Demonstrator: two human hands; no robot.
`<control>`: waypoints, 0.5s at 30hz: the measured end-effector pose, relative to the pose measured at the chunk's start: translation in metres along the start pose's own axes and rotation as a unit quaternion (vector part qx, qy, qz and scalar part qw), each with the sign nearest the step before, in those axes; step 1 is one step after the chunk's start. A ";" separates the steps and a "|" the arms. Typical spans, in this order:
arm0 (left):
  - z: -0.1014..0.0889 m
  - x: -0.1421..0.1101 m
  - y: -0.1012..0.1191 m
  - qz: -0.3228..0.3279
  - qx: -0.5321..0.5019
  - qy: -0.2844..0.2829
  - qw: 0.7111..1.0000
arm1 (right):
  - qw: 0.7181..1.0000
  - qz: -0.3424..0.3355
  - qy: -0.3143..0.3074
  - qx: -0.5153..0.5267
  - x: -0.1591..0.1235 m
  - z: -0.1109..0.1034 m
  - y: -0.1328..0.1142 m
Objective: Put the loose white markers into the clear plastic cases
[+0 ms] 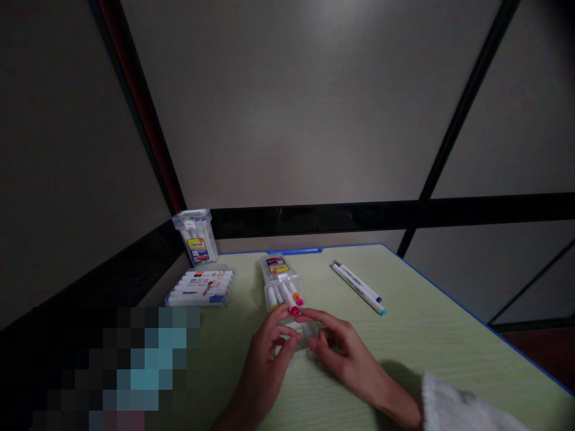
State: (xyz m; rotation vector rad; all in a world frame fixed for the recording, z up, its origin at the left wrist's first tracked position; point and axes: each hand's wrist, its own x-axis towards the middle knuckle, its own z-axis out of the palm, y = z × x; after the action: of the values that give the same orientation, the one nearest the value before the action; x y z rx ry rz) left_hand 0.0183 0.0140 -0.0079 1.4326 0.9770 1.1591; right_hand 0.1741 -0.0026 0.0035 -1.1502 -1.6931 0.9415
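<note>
A clear plastic marker case (282, 276) lies on the table in front of me with its lid (302, 336) folded open toward me. Several white markers sit in it, among them a red-capped marker (291, 306) whose cap end sticks out nearest me, beside orange and pink caps. My left hand (265, 359) curves in from the left, its index fingertip at the red cap and its thumb apart, over the lid. From the right, my right hand (353, 353) stretches its index finger to the same cap; its thumb is beside the clear lid. Neither hand is visibly closed around a marker.
Two white markers (357, 287) with blue and light-blue ends lie to the right. At the left are a flat clear marker pack (202, 286) and an upright clear marker case (196, 236). The green table (440, 341) has a blue edge; panelled walls stand behind and left.
</note>
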 end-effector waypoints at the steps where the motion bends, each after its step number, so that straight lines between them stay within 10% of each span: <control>1: 0.000 0.000 0.000 0.012 -0.006 0.004 1.000 | 1.000 0.001 0.000 0.000 0.000 0.000 0.000; 15: 0.000 -0.001 0.004 0.016 0.038 0.006 0.999 | 1.000 0.001 -0.003 0.022 0.001 0.001 0.000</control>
State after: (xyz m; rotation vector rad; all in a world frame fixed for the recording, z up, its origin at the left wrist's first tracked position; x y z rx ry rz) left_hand 0.0181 0.0127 -0.0039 1.5079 1.0207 1.1655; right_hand 0.1725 -0.0019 0.0037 -1.1217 -1.6673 0.9804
